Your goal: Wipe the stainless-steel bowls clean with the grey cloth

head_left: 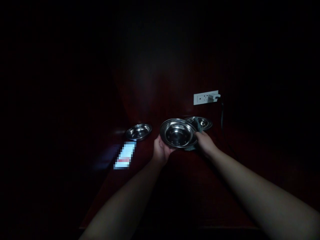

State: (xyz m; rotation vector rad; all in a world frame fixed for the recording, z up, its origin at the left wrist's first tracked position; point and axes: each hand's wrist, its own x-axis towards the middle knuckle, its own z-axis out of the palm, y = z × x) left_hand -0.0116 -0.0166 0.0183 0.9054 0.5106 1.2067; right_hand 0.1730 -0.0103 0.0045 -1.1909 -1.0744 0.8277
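A shiny steel bowl (178, 135) with a wide rim is held up, tilted towards me, over the dark red table. My left hand (162, 150) grips it at the lower left, thumb by the rim and fingers underneath. At the right rim my right hand (205, 142) is closed on a dark grey-green cloth (198, 125), pressed against the bowl. Part of the cloth also shows below the bowl. Behind lies another steel dish (206, 123), partly covered by the held bowl and the cloth. A smaller steel bowl (138, 132) stands to the left.
A lit, blurred-out screen (125, 155) lies near the left edge of the table (175, 206). On the wall at the back right is a white socket (203, 98) with a plug and a dark cable (222, 116) hanging down. The surroundings are very dark.
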